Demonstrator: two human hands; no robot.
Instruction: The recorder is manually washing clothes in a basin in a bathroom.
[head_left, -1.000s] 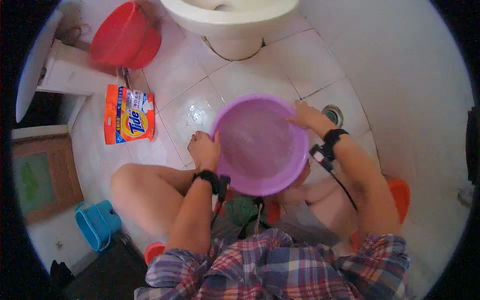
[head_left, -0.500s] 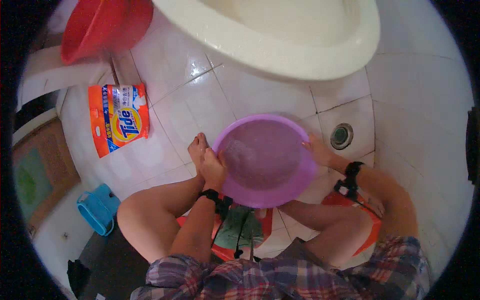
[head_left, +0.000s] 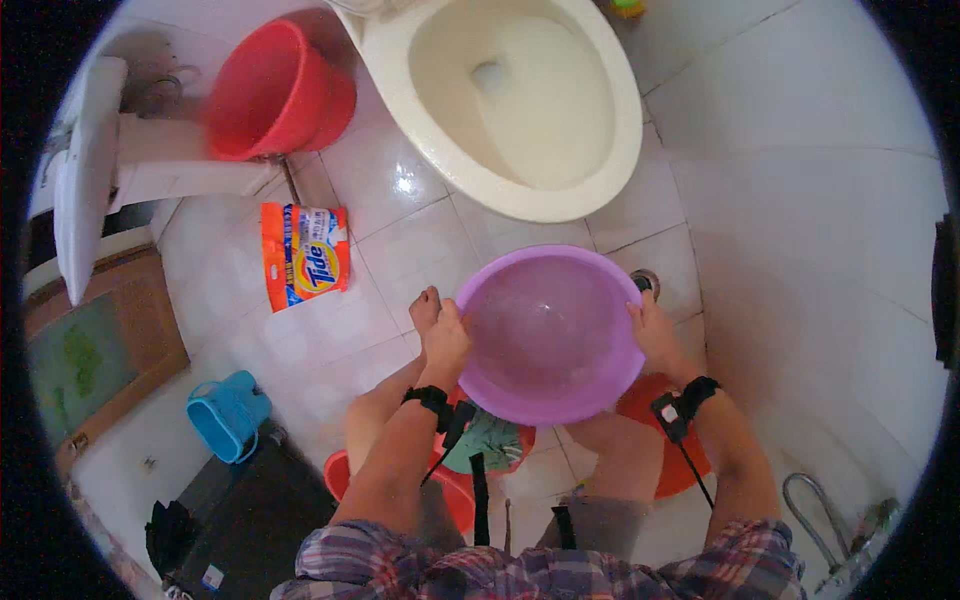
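Note:
A round purple basin with cloudy greyish water in it is held in front of me, over the tiled floor. My left hand is closed round its left rim, and my right hand grips the right rim. Most of the fingers of both hands are hidden under or behind the basin's edge. The cream toilet bowl stands just beyond the basin, its seat ring apart from the purple rim.
An orange detergent bag lies left on the tiles. A red bucket stands behind it, and a small blue bucket sits on a dark box. Behind the basin's right edge is a floor drain. Red tubs are near my legs.
The view has shifted, bringing more of the toilet bowl into sight. My legs have straightened from a low squat, and the basin appears raised, with both hands still on its rim.

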